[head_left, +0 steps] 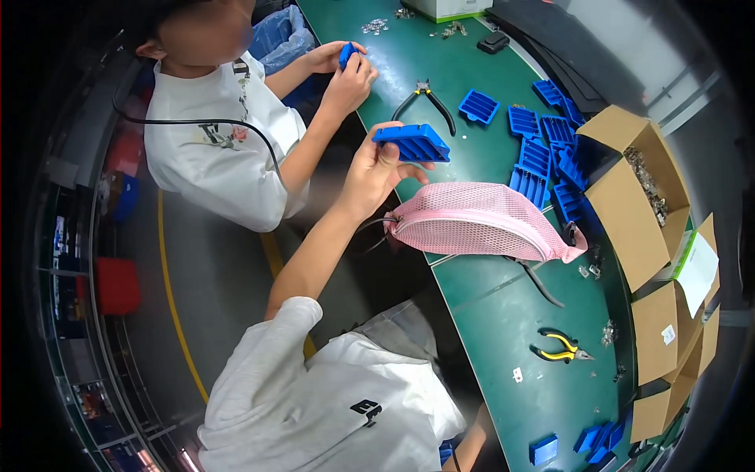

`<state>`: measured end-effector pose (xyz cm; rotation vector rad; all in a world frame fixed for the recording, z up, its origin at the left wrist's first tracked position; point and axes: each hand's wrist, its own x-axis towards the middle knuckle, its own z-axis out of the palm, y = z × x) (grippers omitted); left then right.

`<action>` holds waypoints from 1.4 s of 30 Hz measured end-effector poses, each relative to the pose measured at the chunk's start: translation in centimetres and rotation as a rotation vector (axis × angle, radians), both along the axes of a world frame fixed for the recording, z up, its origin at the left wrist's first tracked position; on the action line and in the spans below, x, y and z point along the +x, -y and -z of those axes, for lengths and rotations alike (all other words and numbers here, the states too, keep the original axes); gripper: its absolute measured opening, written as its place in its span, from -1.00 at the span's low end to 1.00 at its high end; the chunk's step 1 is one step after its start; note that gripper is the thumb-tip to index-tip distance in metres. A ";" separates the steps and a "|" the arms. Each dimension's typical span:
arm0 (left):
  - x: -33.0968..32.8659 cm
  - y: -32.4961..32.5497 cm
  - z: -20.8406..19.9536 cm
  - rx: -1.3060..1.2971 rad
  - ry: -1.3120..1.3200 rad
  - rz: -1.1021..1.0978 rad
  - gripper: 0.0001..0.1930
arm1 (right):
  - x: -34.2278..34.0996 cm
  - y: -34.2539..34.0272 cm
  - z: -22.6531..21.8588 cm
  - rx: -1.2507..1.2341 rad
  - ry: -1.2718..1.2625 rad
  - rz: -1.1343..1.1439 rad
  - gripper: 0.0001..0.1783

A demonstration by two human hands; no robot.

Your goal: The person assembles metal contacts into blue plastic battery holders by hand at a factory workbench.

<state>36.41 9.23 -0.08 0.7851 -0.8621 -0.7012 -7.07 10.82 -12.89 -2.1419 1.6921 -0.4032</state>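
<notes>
My left hand [379,169], reached out over the table edge, is closed on a small blue plastic tray [414,144] with ribbed slots, held tilted above the table. A pink mesh zip bag [484,220] lies just below that hand, across the table's edge. Of my right arm only a piece of forearm [469,444] shows at the lower edge; the hand itself cannot be made out. Beyond my left hand, black-and-yellow pliers [425,96] lie spread on the table. Several more blue slotted trays [535,156] are grouped to the right of them.
On my left a co-worker in a white shirt [212,157] holds a blue piece [347,53]. Opened cardboard boxes [629,197] line the table's far side, one with small metal parts [646,185]. Yellow-handled pliers [560,346] and blue trays [543,449] lie on the green table [503,315].
</notes>
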 end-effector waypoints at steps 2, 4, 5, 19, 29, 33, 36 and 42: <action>0.2 -0.1 0.0 -0.016 -0.002 -0.007 -0.62 | 0.0 0.5 0.3 -0.019 0.002 -0.012 -0.70; 0.3 -0.1 -0.2 -0.026 0.007 -0.016 -0.62 | 0.1 1.0 0.6 -0.038 0.003 -0.025 -0.70; 0.3 -0.1 -0.1 -0.014 0.023 -0.017 -0.61 | 0.1 1.2 0.8 -0.047 0.003 -0.031 -0.70; -1.8 -2.2 -2.7 0.074 0.588 -0.238 -0.72 | -1.2 3.1 3.8 -0.152 -0.009 -0.111 -0.67; -3.6 -2.8 -5.6 -0.042 1.036 -0.273 -0.60 | -1.9 4.3 6.6 -0.198 -0.004 -0.160 -0.66; -4.7 -2.6 -6.4 -0.084 1.054 -0.218 -0.53 | -2.6 4.5 7.6 -0.212 -0.008 -0.162 -0.65; -5.4 -2.3 -6.6 -0.126 1.057 -0.175 -0.52 | -3.4 4.4 8.2 -0.220 -0.015 -0.159 -0.64; -6.4 -2.3 -5.4 -0.140 1.021 -0.078 -0.69 | -5.4 3.2 9.1 -0.228 -0.039 -0.150 -0.63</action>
